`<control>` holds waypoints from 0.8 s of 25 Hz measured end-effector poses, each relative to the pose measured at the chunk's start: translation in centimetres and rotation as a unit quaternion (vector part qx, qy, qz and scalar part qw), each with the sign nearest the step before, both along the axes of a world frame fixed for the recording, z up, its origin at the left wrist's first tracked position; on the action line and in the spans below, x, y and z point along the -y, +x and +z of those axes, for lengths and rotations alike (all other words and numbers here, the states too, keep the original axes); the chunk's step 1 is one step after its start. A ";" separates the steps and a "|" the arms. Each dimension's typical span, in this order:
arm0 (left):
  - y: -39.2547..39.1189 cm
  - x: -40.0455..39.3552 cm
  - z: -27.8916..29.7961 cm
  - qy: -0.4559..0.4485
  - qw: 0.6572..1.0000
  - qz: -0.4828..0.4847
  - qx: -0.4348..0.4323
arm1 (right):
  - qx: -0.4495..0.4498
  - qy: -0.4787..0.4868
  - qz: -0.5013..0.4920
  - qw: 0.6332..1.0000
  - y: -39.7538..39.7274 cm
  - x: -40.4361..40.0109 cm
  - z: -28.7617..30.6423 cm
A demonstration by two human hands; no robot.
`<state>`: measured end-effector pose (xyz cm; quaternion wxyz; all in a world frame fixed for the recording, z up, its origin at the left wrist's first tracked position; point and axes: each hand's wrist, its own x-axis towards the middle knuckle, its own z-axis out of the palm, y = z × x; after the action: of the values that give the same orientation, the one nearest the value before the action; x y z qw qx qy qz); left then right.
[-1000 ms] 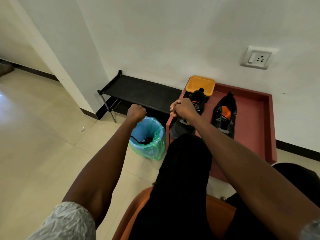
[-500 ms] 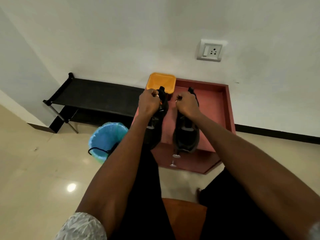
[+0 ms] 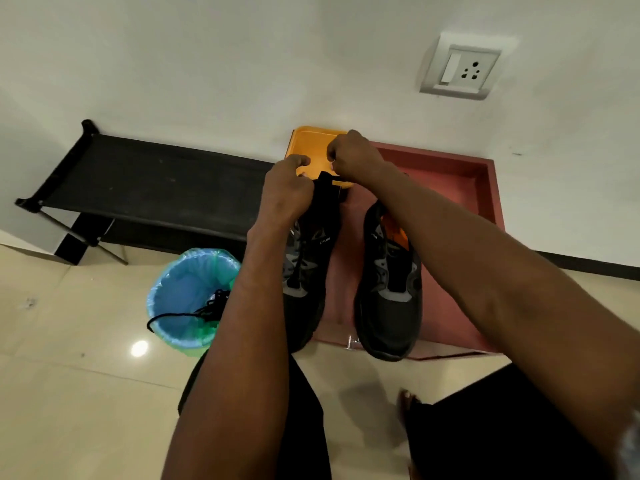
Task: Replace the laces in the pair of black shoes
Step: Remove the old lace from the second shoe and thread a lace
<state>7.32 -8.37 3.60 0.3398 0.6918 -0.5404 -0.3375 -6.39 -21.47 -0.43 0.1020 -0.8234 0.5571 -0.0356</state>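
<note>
both arms stretched out forward, left hand [image 3: 285,192] curled at the collar of the left black shoe [image 3: 306,265], fingers bunched, right hand [image 3: 356,157] fisted just above, pinching something too small to make out, right black shoe [image 3: 389,289] beside it, both on the red tray [image 3: 481,188], old black lace [image 3: 204,308] draped over blue bin [image 3: 180,289]

left shoe [image 3: 313,258]: small white mark and tiny letters on its side, just below the left hand [image 3: 287,192]; too small to read.
right shoe [image 3: 389,289]: no words show.
wall socket [image 3: 460,69]: no words, up and right of the right hand [image 3: 353,155].
</note>
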 end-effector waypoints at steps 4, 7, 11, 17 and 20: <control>-0.5 1.2 -0.6 -0.008 1.000 0.017 -0.021 | -0.146 0.088 0.033 0.985 2.3 2.3 -0.9; -0.6 1.5 -1.0 0.001 0.999 0.028 -0.032 | -0.164 0.124 0.013 0.979 2.2 3.0 -2.5; -0.4 1.7 -1.1 0.013 0.998 0.049 -0.031 | -0.145 0.089 0.008 0.985 2.3 2.8 -2.8; -0.8 1.2 -0.6 -0.012 0.995 0.085 -0.059 | 0.140 0.020 -0.102 0.985 -0.4 0.7 0.9; -1.3 0.0 -0.3 -0.045 0.991 0.090 -0.085 | 0.210 -0.004 -0.114 0.971 -3.9 -2.7 5.0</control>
<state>6.03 -8.36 3.34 0.4442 0.6908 -0.4595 -0.3382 -10.33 -18.79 4.55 0.2091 -0.7288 0.6132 -0.2216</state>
